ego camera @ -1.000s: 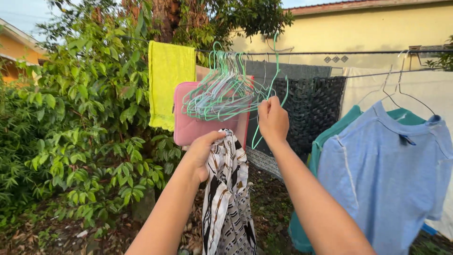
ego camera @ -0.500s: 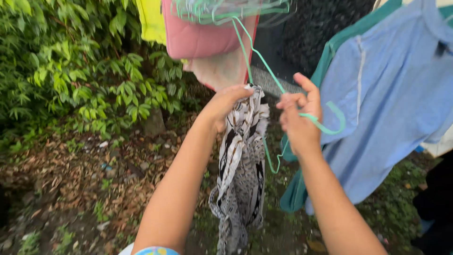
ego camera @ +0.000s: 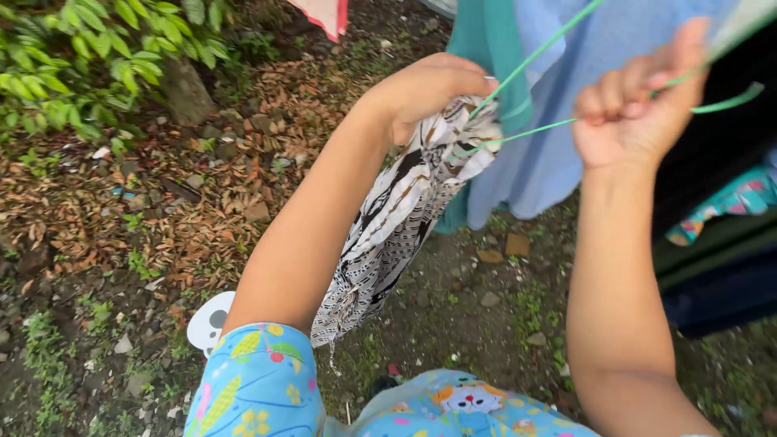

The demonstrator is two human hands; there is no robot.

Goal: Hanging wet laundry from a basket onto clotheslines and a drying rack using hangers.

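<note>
My left hand (ego camera: 425, 89) grips the top of a black-and-white patterned garment (ego camera: 388, 235), which hangs down limp between my arms. My right hand (ego camera: 635, 109) is closed around a thin green wire hanger (ego camera: 526, 129). The hanger's wires run from my right fist across to the bunched cloth under my left fingers. One wire goes up past a light blue shirt (ego camera: 550, 154) hanging behind both hands.
A teal garment (ego camera: 490, 48) hangs beside the blue shirt. Dark cloth and a patterned turquoise piece (ego camera: 724, 206) hang at the right. Below lie bare soil, dry leaves (ego camera: 186, 218) and stones. Green shrubs (ego camera: 89, 57) fill the top left. My sleeves are blue with cartoon prints.
The view has tilted down from the clothesline to the ground. My right hand took a green hanger off the line and brought it down to the garment in my left hand.
</note>
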